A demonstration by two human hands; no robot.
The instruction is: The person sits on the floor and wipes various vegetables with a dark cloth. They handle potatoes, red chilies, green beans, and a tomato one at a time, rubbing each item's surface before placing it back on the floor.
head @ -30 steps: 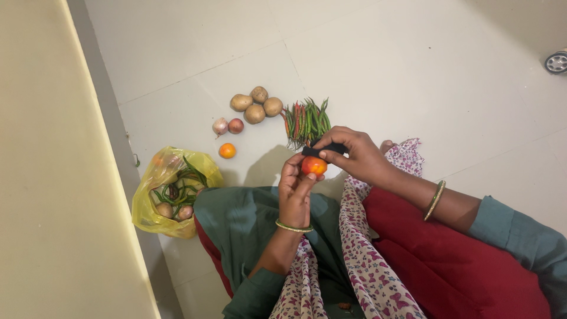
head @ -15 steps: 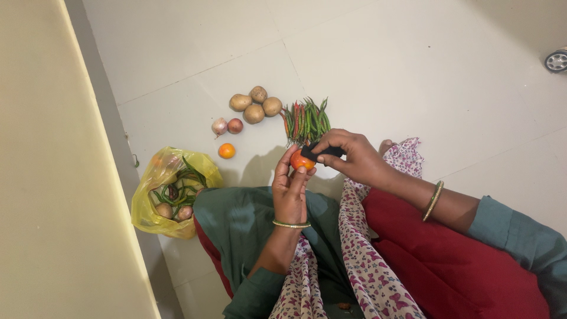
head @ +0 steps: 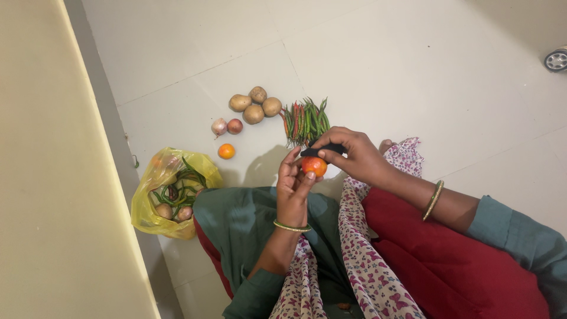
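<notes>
The left hand's [head: 293, 192] grip held a red-orange tomato [head: 314, 166]; the right hand [head: 354, 155] gripped a black knife handle [head: 322, 150] against it.

Single head-worn view, steeply down from above onto lap and pale tiled floor [head: 413, 65], moderately near.

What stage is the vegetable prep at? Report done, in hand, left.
Done: potatoes, two onions, chillies and one tomato on the floor are laid out. In hand: left hand holds a tomato; right hand presses a black tool to it. Left: yellow bag holds more vegetables.
</notes>
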